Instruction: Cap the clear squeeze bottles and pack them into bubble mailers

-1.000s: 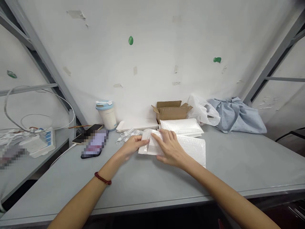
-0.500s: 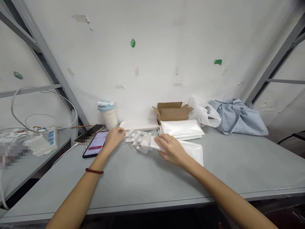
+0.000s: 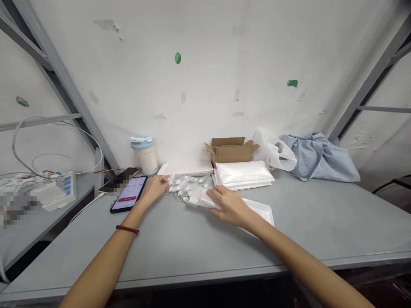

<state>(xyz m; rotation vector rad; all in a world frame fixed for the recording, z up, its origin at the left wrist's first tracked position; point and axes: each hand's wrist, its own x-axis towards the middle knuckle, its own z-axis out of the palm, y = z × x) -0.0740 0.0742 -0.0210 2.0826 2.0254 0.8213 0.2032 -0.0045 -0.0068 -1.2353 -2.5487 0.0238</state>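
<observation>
My left hand (image 3: 156, 188) is closed in a pinch at the left edge of a pile of small clear tubes (image 3: 186, 183) with white ends and thin loops. One small clear tube (image 3: 172, 177) stands tilted up at its fingertips. My right hand (image 3: 229, 206) is closed over a white packet (image 3: 207, 199) with a clear end, its far end at the front of the pile. Partly under the right hand and forearm lies a white bubble mailer (image 3: 261, 210). What the right fingers hold underneath is hidden.
Behind the pile are a stack of bubble mailers (image 3: 242, 172), an open cardboard box (image 3: 231, 152), a plastic bag (image 3: 272, 149) and blue cloth (image 3: 321, 158). A lidded cup (image 3: 146, 158) and a phone showing a timer (image 3: 128, 196) are at left.
My left hand has come down slightly, and a small tube now shows upright at its fingertips. The white packet in my right hand has shifted slightly left and down; the mailer beneath has shifted too.
</observation>
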